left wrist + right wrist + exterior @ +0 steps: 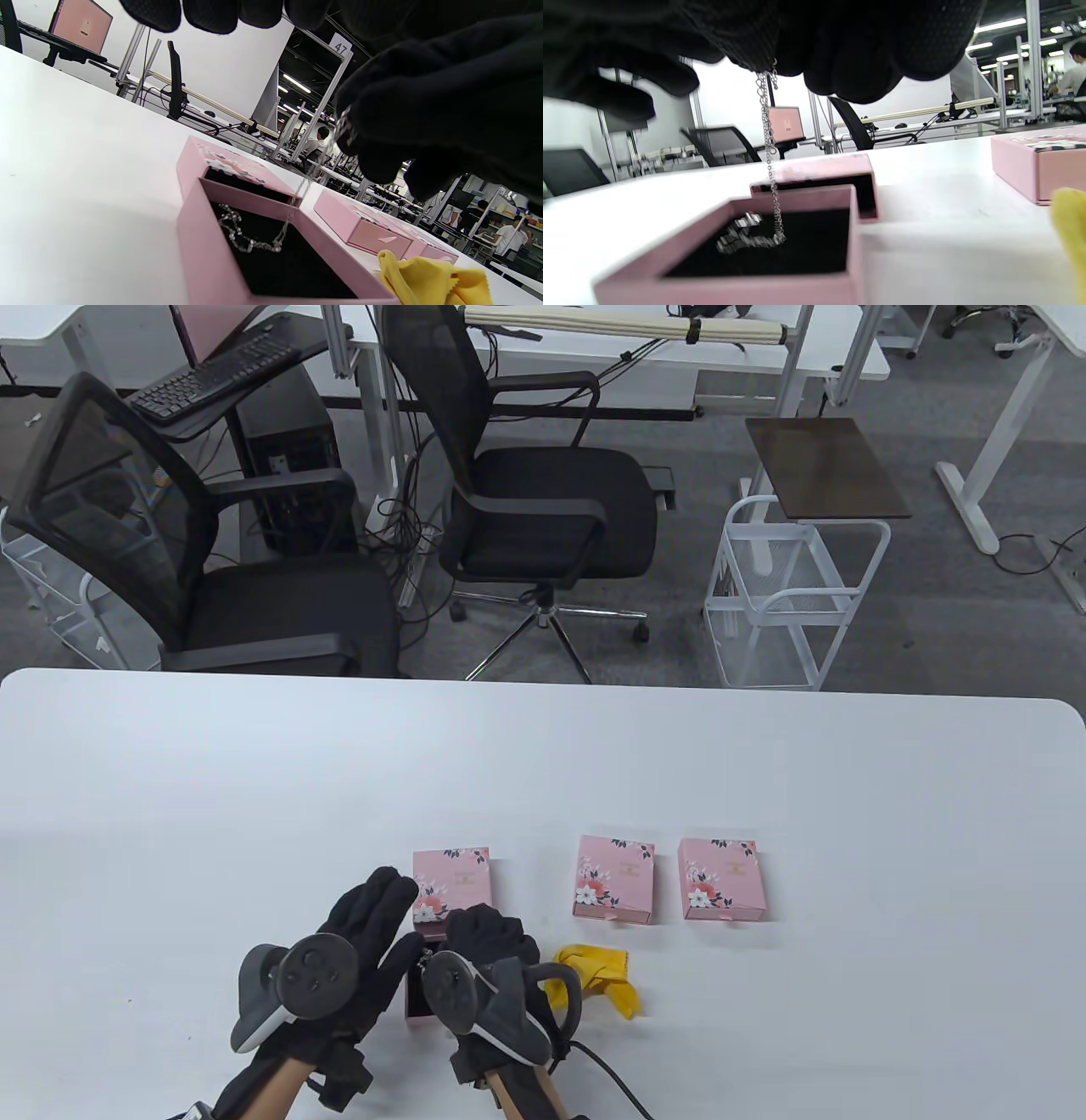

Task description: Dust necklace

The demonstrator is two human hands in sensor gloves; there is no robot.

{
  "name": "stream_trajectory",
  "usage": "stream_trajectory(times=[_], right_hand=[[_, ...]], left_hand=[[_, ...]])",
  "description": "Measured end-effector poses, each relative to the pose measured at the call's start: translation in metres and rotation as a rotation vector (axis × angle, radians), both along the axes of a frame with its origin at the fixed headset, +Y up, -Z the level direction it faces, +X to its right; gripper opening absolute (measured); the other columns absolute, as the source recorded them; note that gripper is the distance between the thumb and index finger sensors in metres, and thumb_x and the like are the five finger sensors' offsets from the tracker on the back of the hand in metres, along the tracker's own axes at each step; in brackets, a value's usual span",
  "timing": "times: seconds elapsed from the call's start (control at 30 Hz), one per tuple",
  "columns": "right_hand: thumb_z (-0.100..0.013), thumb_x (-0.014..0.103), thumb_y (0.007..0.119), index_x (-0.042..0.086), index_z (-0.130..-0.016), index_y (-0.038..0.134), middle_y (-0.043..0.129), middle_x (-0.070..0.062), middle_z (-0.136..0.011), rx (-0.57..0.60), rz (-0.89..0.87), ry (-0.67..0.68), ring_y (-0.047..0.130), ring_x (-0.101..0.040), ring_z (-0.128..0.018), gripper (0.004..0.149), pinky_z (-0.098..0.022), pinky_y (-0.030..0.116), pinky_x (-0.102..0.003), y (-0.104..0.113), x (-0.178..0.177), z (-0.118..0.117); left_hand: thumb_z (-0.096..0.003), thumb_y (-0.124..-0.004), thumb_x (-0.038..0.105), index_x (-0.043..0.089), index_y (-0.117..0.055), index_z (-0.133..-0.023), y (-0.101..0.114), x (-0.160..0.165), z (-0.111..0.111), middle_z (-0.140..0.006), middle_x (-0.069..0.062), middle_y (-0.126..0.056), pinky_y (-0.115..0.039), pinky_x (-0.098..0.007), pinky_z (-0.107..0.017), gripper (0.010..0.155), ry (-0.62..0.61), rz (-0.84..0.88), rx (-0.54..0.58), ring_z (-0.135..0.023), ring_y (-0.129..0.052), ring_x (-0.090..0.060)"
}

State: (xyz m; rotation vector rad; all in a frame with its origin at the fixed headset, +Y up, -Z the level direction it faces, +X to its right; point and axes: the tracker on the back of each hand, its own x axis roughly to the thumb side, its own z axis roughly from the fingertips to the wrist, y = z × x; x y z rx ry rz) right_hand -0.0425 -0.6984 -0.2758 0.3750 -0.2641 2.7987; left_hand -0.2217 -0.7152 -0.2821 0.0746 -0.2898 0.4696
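On the white worktop [170, 780], the left hand [356, 959] lies at the left of the group, near the front edge. Its fingers are straight and spread, reaching up toward the pink sleeve [452, 886] of the opened jewellery box; its grip is released and holds nothing.

Just right of it, the right hand [488, 950] hovers over the pulled-out pink drawer tray [203, 254], which sits on the worktop directly in front of its sleeve. The right wrist view shows this hand's fingertips [763, 46] curled together, pinching the upper end of a silver chain necklace [770, 169]. The chain hangs straight down from the pinch into the tray, and its lower part, with what looks like small sparkling links or a pendant, lies bunched on the tray's black lining. So the necklace is partly lifted, partly resting in the tray.

Right of the right hand, a crumpled yellow cloth [598, 980] lies on the worktop, close beside the tray and touched by neither hand.

Farther right and a little farther back, two closed pink floral boxes stand side by side, apart from each other: the nearer closed box [615, 878] and then the far-right closed box [723, 880]. Both show a flower print on the lid.

Beyond the worktop stand two black office chairs [543, 492] and a white wire cart [789, 594].
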Motion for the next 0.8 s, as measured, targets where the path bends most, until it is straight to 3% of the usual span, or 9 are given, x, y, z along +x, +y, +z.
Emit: stream_trajectory(times=[0.17,0.47,0.8], right_hand=[[-0.065,0.026,0.071,0.005,-0.1,0.065,0.075,-0.027,-0.096,0.004,-0.276,0.025,0.085,-0.044,-0.073,0.041,-0.055,0.077,-0.051,0.01,0.017,0.001],[-0.064,0.026,0.071,0.006,-0.1,0.064,0.075,-0.026,-0.096,0.014,-0.576,0.083,0.085,-0.043,-0.073,0.042,-0.055,0.077,-0.05,0.02,0.032,0.005],[-0.064,0.027,0.071,0.006,-0.1,0.064,0.075,-0.026,-0.096,0.011,-0.785,0.2,0.085,-0.042,-0.074,0.041,-0.055,0.077,-0.049,0.03,0.028,0.015]], left_hand=[[-0.0605,-0.067,0.049,0.026,-0.043,-0.116,0.004,0.004,0.003,-0.124,-0.006,-0.043,-0.054,-0.057,-0.077,0.065,-0.026,0.029,0.034,-0.109,-0.049,-0.033],[-0.0584,-0.073,0.047,0.024,-0.051,-0.114,0.01,0.006,0.008,-0.12,-0.007,-0.059,-0.063,-0.053,-0.074,0.064,-0.063,0.16,0.058,-0.104,-0.063,-0.032],[-0.0547,-0.08,0.049,0.023,-0.067,-0.108,0.014,0.007,0.011,-0.104,-0.005,-0.086,-0.078,-0.047,-0.064,0.06,-0.073,0.314,0.047,-0.088,-0.087,-0.026]])
